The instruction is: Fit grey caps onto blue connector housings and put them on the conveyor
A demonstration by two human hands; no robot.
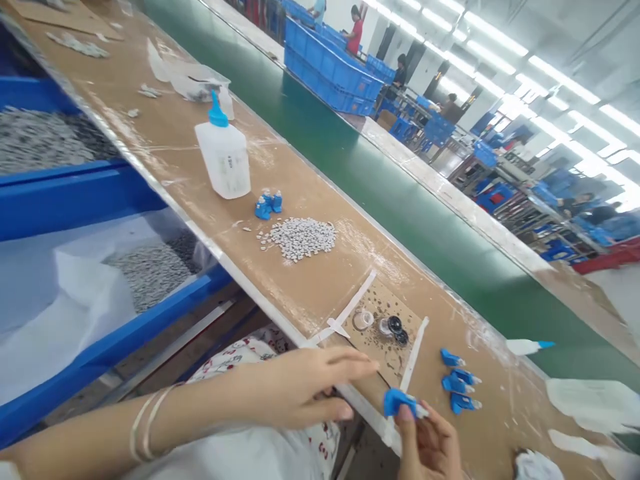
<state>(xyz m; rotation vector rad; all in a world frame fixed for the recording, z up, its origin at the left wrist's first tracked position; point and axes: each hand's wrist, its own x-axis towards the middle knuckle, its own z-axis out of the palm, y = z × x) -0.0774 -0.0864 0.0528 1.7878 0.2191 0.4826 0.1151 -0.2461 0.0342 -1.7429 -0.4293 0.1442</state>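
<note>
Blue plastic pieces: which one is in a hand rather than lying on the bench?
The blue piece at the bench's near edge, pinched by the right hand. The three beside it and the cluster near the bottle lie untouched.

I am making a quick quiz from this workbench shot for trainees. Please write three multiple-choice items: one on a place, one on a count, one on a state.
1. Where does the white bottle stand?
A. on the brown bench
B. on the green belt
C. in a blue crate

2. How many blue pieces lie in the group beyond the right hand?
A. one
B. three
C. six

3. How is the left hand?
A. clenched round the bottle
B. open, fingers stretched out
C. out of view

Answers: 1 A, it stands upright on the bench behind the pile of small grey parts. 2 B, three lie side by side. 3 B, it holds nothing; the right hand pinches another blue piece.
</note>
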